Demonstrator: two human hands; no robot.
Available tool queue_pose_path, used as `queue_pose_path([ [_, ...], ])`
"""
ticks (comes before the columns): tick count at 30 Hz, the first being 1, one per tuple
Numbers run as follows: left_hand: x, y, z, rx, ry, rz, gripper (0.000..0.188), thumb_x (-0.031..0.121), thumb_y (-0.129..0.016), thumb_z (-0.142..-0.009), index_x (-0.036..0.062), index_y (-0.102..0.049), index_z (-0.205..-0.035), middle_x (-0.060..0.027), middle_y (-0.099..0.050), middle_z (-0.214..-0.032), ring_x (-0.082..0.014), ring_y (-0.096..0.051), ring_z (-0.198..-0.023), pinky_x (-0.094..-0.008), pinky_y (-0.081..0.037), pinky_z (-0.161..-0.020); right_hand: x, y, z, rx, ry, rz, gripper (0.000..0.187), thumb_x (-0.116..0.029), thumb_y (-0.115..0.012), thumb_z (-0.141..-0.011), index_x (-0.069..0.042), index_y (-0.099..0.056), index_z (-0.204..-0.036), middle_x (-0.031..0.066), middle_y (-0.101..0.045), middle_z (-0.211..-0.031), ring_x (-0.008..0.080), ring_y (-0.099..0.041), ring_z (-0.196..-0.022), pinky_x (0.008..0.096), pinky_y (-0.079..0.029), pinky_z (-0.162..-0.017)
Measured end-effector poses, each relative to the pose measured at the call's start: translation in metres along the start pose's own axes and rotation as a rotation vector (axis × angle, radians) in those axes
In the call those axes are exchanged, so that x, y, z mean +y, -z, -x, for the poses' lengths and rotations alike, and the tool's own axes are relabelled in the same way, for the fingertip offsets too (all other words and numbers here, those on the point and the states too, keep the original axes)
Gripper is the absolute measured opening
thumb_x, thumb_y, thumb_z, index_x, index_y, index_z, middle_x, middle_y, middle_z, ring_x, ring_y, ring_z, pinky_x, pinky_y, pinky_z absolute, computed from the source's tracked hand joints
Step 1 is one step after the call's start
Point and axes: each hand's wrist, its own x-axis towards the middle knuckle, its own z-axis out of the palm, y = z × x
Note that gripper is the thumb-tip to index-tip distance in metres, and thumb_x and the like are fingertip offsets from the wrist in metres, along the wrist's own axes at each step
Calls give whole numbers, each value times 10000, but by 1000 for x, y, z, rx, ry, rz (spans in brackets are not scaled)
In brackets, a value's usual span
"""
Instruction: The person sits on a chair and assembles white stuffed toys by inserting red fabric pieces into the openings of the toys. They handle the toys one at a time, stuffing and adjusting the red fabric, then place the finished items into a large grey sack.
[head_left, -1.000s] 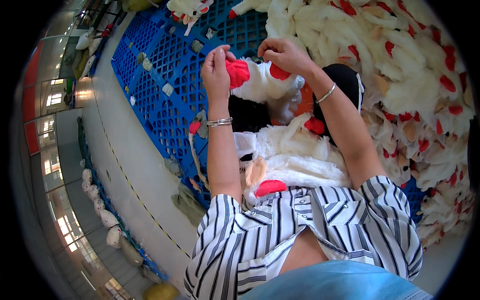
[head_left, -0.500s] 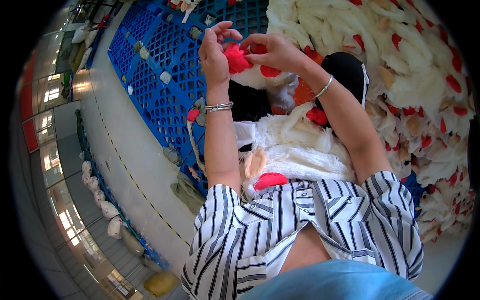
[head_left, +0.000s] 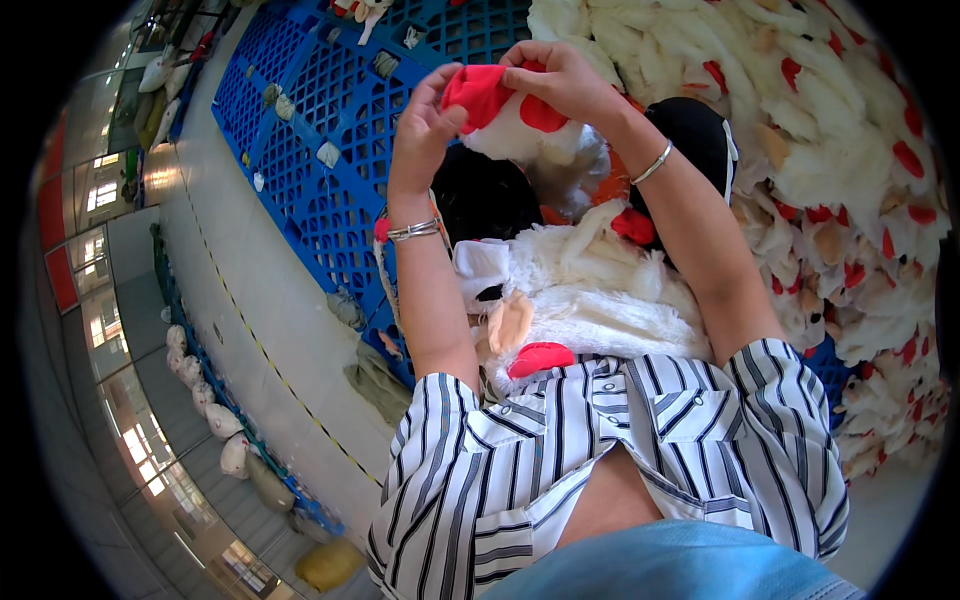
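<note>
White plush pieces (head_left: 665, 50) on blue pallets (head_left: 290, 185)

Left forearm: the bare left forearm (head_left: 437, 300) is held nearly straight ahead from the body, and is leaned a little outward toward the wrist.
Left wrist: the bare left wrist (head_left: 409, 212) is kept almost in line with the forearm.
Left hand: the bare left hand (head_left: 420, 130) is turned inward, its fingers curled and its thumb (head_left: 453, 118) set opposite them in a pinch.
Right forearm: the bare right forearm (head_left: 690, 215) is slanted inward across the front.
Right hand: the bare right hand (head_left: 570, 80) is seen from its back, the fingers bent, thumb and forefinger brought together.
Between hands: a small gap is left.
</note>
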Motion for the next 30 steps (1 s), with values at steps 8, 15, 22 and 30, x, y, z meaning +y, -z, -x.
queue_pose_path([
  [8,-24,-8,3,198,46,-66,195,161,-692,-911,27,-673,-1052,9,-660,-925,-60,-574,-810,-218,-486,-735,7,-8,-3,269,133,122,264,-288,-721,-870,-35,-682,-932,58,-689,-822,103,-626,-737,254,-528,-680],
  [15,-24,-13,2,230,122,-54,222,178,-662,-932,38,-666,-1105,3,-667,-921,-50,-580,-765,-198,-484,-684,3,-18,5,90,92,235,324,-309,-748,-845,-18,-692,-977,82,-706,-837,131,-650,-734,278,-544,-680],
  [22,-19,-12,3,87,197,-169,145,162,-642,-933,45,-648,-1021,18,-645,-836,-45,-565,-709,-209,-483,-637,2,-16,2,41,-67,92,257,-253,-738,-871,-31,-683,-988,54,-700,-837,112,-633,-736,280,-538,-692],
  [30,-33,-20,3,282,189,-190,96,124,-695,-898,63,-627,-926,34,-598,-794,-24,-499,-662,-187,-431,-574,5,-23,2,59,-7,21,212,-105,-621,-838,32,-686,-986,92,-691,-816,131,-622,-726,273,-523,-712],
])
